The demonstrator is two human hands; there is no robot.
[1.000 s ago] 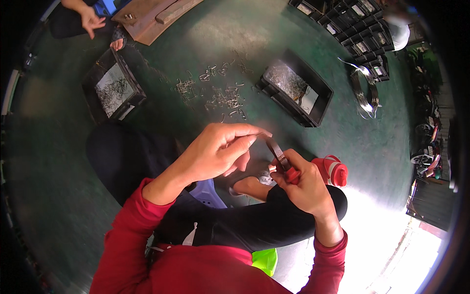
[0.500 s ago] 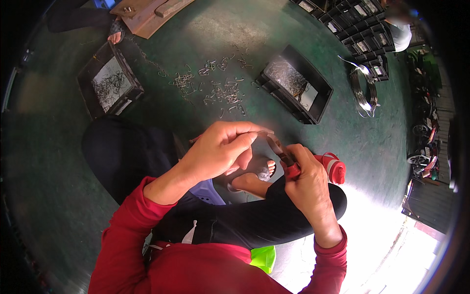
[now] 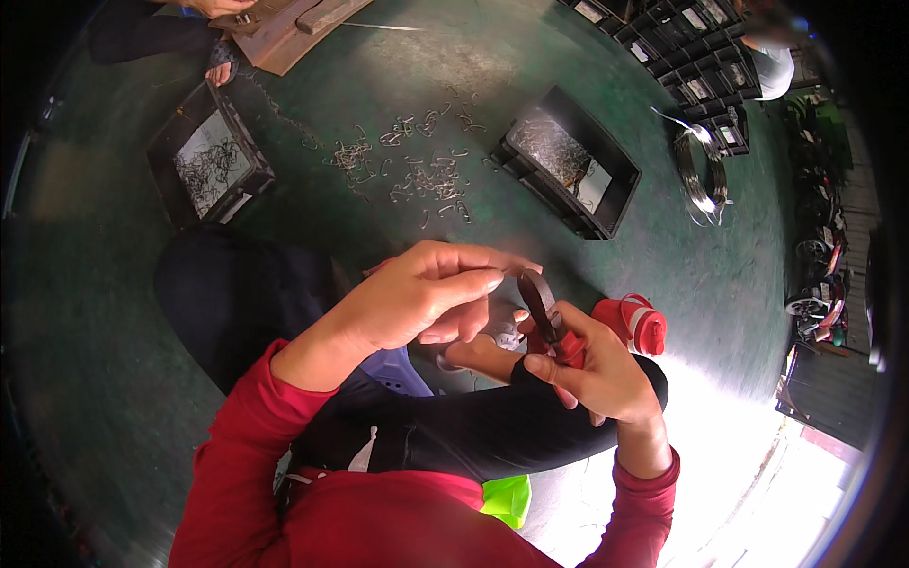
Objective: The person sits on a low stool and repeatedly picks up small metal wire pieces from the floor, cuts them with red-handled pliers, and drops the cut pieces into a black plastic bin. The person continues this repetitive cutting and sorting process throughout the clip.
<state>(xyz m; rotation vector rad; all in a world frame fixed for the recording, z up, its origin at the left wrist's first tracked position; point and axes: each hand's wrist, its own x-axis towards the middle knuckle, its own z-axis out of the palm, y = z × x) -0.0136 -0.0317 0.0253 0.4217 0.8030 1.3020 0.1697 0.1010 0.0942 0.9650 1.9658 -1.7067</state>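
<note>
In front of my lap, my right hand (image 3: 601, 374) is closed around the red handles of dark-jawed pliers (image 3: 540, 303). The jaws point up toward the fingertips of my left hand (image 3: 426, 293). Its thumb and index finger come together in a pinch; anything between them is too small to make out. Beyond my hands, several bent wire hooks (image 3: 437, 178) lie loose on the green floor.
At left stands a black crate (image 3: 258, 175) with wire pieces; another black crate (image 3: 620, 161) stands right of the hooks. A wire coil (image 3: 696, 180), stacked crates (image 3: 696, 57) and a red jug (image 3: 649, 331) are farther right. A co-worker's hand (image 3: 222, 6) is by a wooden board (image 3: 275, 43).
The pliers have turned more upright and my right hand has rolled, showing more of its thumb and fingers. A co-worker's hand and a thin rod have appeared by the board.
</note>
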